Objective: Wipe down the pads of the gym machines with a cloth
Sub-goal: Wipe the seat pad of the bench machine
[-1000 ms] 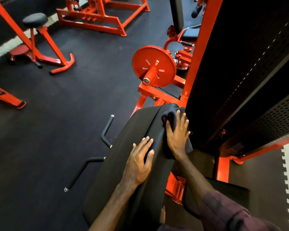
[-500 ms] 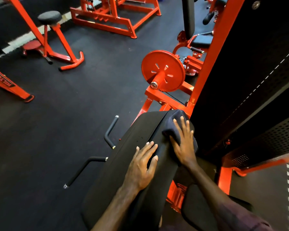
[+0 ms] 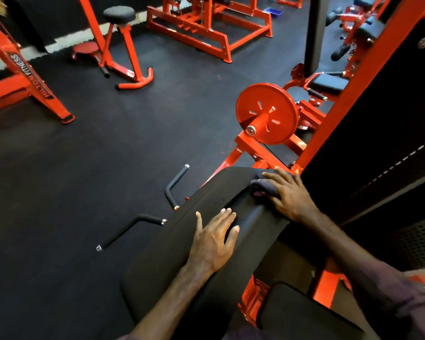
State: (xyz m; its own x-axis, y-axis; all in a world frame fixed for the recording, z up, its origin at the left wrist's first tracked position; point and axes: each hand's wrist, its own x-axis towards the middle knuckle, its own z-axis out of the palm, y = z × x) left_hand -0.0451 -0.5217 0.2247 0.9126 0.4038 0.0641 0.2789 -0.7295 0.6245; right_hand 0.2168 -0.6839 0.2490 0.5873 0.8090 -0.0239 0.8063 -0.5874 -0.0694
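Note:
A long black back pad [image 3: 172,256] of a red machine slopes away from me at the centre. My left hand [image 3: 214,241] lies flat on its middle, fingers straight. Near the pad's far top corner, my right hand [image 3: 288,195] presses a dark cloth [image 3: 261,186] onto the pad with spread fingers. Most of the cloth is hidden under that hand. A black seat pad [image 3: 302,315] sits lower right.
Two black handle bars [image 3: 128,229] stick out left of the pad. A red weight plate [image 3: 268,114] and red frame post [image 3: 349,94] stand just beyond. A black perforated weight-stack cover [image 3: 390,143] fills the right. Other red machines stand across the black rubber floor [image 3: 96,168].
My right hand has slid the cloth up the pad's right side to its top corner and turned sideways. The left hand has stayed flat on the pad's middle.

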